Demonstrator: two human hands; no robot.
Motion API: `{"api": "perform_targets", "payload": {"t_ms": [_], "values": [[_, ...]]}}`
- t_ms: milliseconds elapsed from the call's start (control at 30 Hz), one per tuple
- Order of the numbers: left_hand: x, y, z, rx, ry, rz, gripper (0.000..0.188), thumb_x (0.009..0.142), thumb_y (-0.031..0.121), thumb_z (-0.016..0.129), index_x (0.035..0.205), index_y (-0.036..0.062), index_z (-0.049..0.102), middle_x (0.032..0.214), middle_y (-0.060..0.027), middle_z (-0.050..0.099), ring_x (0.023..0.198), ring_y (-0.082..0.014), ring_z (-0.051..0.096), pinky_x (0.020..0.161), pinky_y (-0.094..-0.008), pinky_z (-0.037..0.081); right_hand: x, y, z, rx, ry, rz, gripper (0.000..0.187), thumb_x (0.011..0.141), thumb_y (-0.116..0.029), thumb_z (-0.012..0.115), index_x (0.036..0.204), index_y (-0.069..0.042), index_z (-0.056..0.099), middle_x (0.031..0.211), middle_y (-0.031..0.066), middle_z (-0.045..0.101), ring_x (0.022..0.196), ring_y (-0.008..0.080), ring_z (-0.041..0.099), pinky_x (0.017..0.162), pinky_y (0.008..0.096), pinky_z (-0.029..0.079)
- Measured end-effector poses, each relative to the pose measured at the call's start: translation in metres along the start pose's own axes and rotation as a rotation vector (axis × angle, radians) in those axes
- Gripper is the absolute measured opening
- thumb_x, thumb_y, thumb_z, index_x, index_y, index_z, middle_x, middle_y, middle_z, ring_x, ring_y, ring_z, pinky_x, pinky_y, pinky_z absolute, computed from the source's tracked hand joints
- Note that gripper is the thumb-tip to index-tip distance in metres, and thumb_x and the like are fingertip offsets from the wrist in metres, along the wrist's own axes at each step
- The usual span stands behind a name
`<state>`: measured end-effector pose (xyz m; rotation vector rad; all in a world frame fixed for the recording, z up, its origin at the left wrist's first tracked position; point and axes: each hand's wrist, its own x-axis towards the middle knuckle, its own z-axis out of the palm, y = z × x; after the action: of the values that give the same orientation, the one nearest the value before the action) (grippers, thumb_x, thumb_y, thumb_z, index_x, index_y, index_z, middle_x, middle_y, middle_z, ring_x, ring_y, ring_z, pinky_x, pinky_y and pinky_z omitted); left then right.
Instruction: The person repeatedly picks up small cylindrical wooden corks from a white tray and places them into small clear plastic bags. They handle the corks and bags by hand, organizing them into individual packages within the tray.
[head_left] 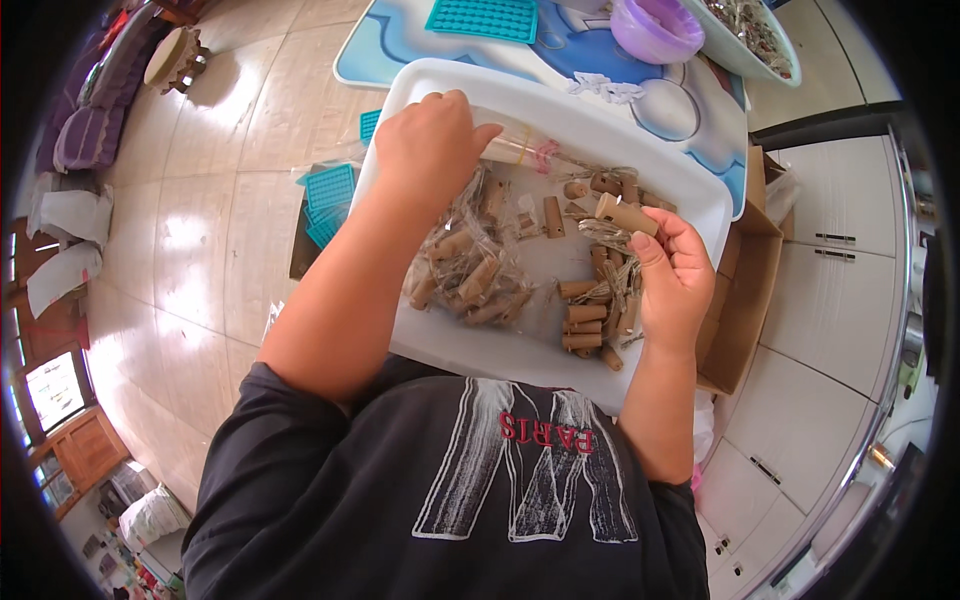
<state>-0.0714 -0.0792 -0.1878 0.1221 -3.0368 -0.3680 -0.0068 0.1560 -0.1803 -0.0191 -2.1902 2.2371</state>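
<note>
In my right hand (680, 275), a short brown cylinder (620, 212) with a small hole is pinched between thumb and fingers. Pale twine (605, 236) hangs just below it. My left hand (428, 148) is closed above the far left part of a white plastic tub (455, 345), its thumb sticking out; the curled fingers are hidden, so I cannot make out what they hold. Beside it lies a clear plastic wrapper (515, 148). Inside the tub, a clear bag of brown cylinders (475, 285) lies on the left, and loose brown cylinders (585, 328) with twine are heaped on the right.
Behind the tub, a blue patterned table (385, 45) bears a teal tray (484, 18), a purple bowl (655, 35) and a filled pale basin (775, 60). More teal trays (330, 195) stand to the left. At right are a cardboard box (745, 300) and white cabinets (835, 200).
</note>
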Motion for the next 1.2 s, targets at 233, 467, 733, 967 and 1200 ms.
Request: {"api": "perform_targets", "payload": {"t_ms": [233,467,733,967,1200], "values": [[0.005,-0.008,0.020,-0.012,-0.070,0.010,0.027,0.081,0.034,0.057,0.086,0.0073,0.059,0.086,-0.0109,0.063,0.082,-0.0294,0.060,0.068,-0.0417,0.046,0.002,-0.002,0.005,0.002,-0.052,-0.002,0.026,0.081,0.002,0.062,0.106,0.004,0.056,0.091,0.0032,0.060,0.081,0.0077,0.054,0.074,0.0189,0.043],[-0.013,-0.013,-0.021,0.077,-0.044,0.050,0.017,0.085,0.019,0.051,0.090,0.0076,0.063,0.081,-0.0123,0.064,0.075,-0.0301,0.060,0.066,-0.0409,0.045,0.001,0.001,0.004,0.001,-0.009,-0.017,0.026,0.080,0.003,0.062,0.106,0.004,0.056,0.091,0.0030,0.059,0.079,0.0073,0.053,0.073,0.0184,0.042],[-0.032,0.006,-0.020,-1.247,-0.449,-0.269,0.016,0.081,0.015,0.066,0.084,-0.0005,0.062,0.072,-0.0043,0.064,0.062,-0.0089,0.059,0.056,-0.0215,0.048,0.004,-0.005,0.007,-0.016,0.163,-0.201,0.026,0.081,0.003,0.062,0.106,0.004,0.057,0.093,0.0042,0.060,0.082,0.0089,0.054,0.076,0.0201,0.043],[-0.035,0.013,-0.017,-1.364,-0.616,-0.240,0.018,0.081,0.016,0.067,0.084,-0.0014,0.063,0.076,-0.0076,0.065,0.067,-0.0122,0.062,0.060,-0.0241,0.052,0.002,0.002,0.006,-0.197,0.183,-0.305,0.025,0.079,0.004,0.064,0.104,0.003,0.059,0.091,0.0049,0.061,0.080,0.0089,0.054,0.073,0.0207,0.045],[-0.044,0.026,-0.006,-1.461,-0.595,-0.133,0.016,0.081,0.009,0.064,0.091,-0.0036,0.063,0.080,-0.0083,0.066,0.072,-0.0125,0.062,0.066,-0.0245,0.052,-0.001,0.003,0.009,-0.182,0.045,-0.138,0.025,0.079,0.002,0.064,0.103,0.003,0.059,0.087,0.0024,0.059,0.075,0.0065,0.052,0.068,0.0188,0.043]]}}
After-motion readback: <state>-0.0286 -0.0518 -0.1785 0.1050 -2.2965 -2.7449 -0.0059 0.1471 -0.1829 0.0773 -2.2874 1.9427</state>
